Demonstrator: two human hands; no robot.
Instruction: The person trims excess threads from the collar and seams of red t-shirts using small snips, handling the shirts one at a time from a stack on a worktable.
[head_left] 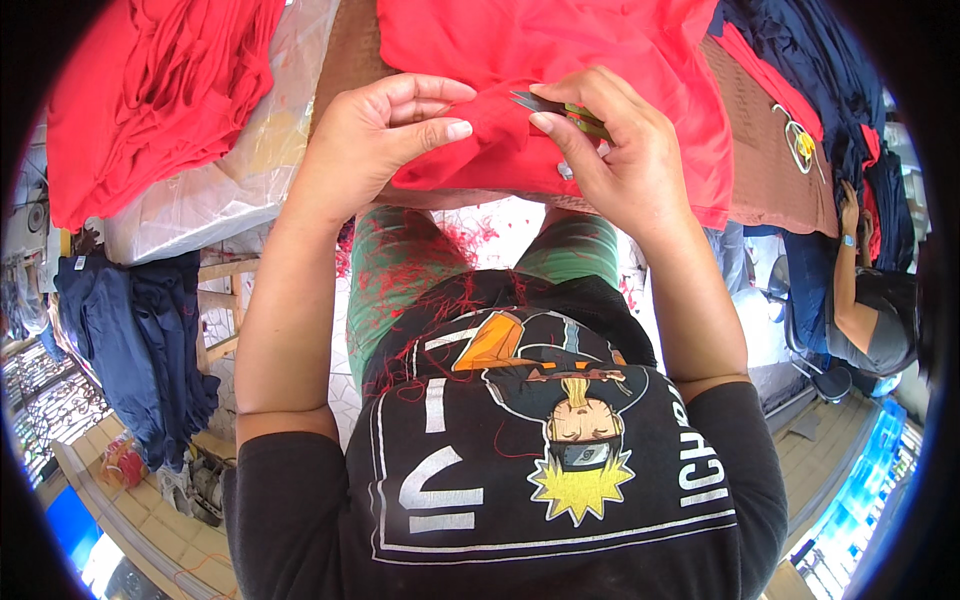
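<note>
A bright red piece of cloth is spread over the brown table cover in front of me. Above its left part is my left hand; a gap shows between the thumb and the bent fingers, and I see nothing between them. Opposite it, my right hand grips a pair of thread snips with green and yellow on the handle. The dark pointed blades face left toward my left hand, just over the red cloth. Part of the handle is hidden in my palm.
A heap of red garments rests on a plastic-wrapped stack at the left, with dark blue garments hanging below. Red thread scraps litter my lap. More dark blue cloth lies at the far right, near another person's arm.
</note>
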